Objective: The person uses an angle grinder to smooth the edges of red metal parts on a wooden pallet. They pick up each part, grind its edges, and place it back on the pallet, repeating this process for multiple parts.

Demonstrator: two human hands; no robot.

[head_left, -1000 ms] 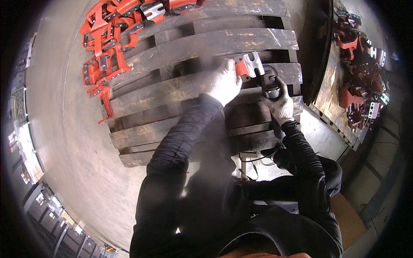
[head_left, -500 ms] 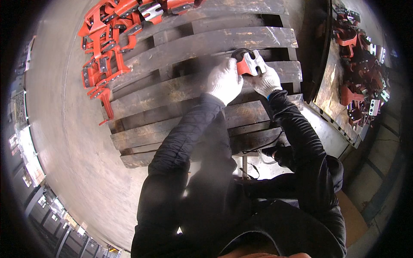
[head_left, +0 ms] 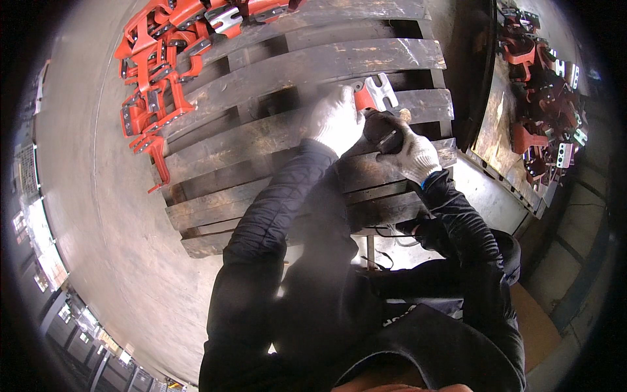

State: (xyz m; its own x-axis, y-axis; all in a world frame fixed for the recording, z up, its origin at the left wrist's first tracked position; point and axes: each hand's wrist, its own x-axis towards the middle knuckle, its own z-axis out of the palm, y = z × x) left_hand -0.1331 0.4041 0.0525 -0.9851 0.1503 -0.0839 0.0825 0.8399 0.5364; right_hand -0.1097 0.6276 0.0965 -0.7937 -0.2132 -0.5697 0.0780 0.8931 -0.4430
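A person's gloved left hand [head_left: 336, 121] holds a red bracket [head_left: 362, 99] with silver prongs [head_left: 375, 92] over a wooden pallet [head_left: 366, 55]; the gloved right hand [head_left: 413, 151] grips a dark tool [head_left: 381, 130] beside it. Red parts [head_left: 142, 42] crowd the upper left.

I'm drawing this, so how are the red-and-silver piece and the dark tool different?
The piece is red and silver; the tool is dark. The piece ends in a fork; the tool looks rounded. The left hand holds the piece; the right hand holds the tool. Both are over the pallet.
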